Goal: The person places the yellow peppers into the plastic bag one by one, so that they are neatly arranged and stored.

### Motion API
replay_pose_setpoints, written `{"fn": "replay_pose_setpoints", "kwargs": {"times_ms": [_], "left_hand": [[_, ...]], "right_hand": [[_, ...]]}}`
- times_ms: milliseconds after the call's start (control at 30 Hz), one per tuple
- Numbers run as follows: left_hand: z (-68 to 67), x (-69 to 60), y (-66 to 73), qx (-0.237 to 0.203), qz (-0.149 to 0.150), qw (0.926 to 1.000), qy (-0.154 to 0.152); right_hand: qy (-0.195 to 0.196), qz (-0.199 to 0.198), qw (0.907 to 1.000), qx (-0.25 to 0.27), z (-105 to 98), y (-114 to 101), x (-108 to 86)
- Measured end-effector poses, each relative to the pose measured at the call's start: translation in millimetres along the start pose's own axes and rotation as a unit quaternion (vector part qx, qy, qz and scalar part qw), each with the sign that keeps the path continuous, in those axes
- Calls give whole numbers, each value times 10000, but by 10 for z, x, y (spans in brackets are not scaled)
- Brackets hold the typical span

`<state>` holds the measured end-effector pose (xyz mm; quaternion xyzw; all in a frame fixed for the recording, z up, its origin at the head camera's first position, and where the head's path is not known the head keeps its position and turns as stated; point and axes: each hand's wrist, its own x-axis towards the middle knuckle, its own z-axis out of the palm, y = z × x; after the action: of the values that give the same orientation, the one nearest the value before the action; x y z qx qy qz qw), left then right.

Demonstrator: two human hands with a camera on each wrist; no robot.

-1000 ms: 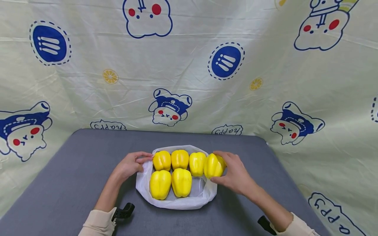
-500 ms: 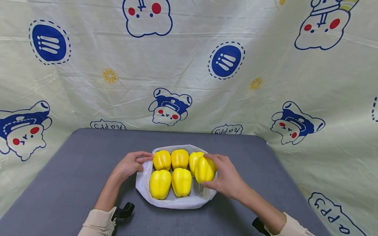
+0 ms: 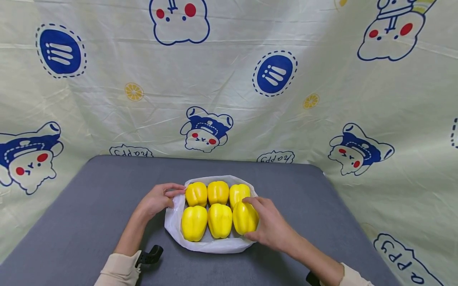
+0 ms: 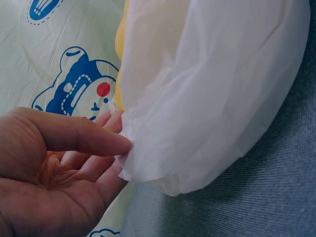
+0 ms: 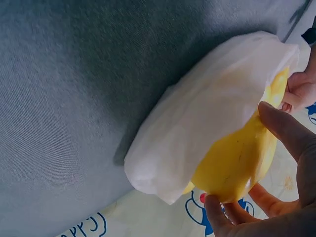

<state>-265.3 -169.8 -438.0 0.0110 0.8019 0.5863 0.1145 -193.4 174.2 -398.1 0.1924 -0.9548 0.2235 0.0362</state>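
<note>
A white plastic bag (image 3: pixel 229 247) lies on the table with its mouth spread wide. Inside, yellow bell peppers stand in two rows: three at the back, such as the back-left pepper (image 3: pixel 196 194), and two at the front left. My left hand (image 3: pixel 157 201) pinches the bag's left rim between thumb and fingers, as the left wrist view shows at the plastic edge (image 4: pixel 143 153). At the front right of the bag, my right hand (image 3: pixel 273 226) grips another yellow bell pepper (image 3: pixel 245 218), thumb in front and fingers behind. The bag's right rim is partly hidden by that hand.
The grey cloth-covered table (image 3: pixel 107 198) extends around the bag on all sides. Behind it hangs a pale printed curtain (image 3: pixel 229 79) with cartoon figures. A black wrist strap (image 3: pixel 150 255) juts out beside the left sleeve.
My right hand has carried its pepper from above the bag's right rim leftward and down, to the front right inside the bag. The left hand stays at the left rim.
</note>
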Motion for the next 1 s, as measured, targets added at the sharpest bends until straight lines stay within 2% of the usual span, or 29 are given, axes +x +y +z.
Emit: {"fn": "replay_pose_setpoints", "kwargs": {"times_ms": [200,500,800,1000], "left_hand": [[-7,1,-13,20,8,10000,-32],[-7,11,-18,-53,-44,10000,-35],[-6,10,-8,-26,-13,10000,-16],[-6,9,-11,-72,-35,10000,-53]], "right_hand": [[23,90,10000,0,59,19,-31],[-57,16,9999,-115,144,61,-58],[-601,-92,9981,-94,129,15,-31],[-800,-197,9966,53,119,29,-5]]}}
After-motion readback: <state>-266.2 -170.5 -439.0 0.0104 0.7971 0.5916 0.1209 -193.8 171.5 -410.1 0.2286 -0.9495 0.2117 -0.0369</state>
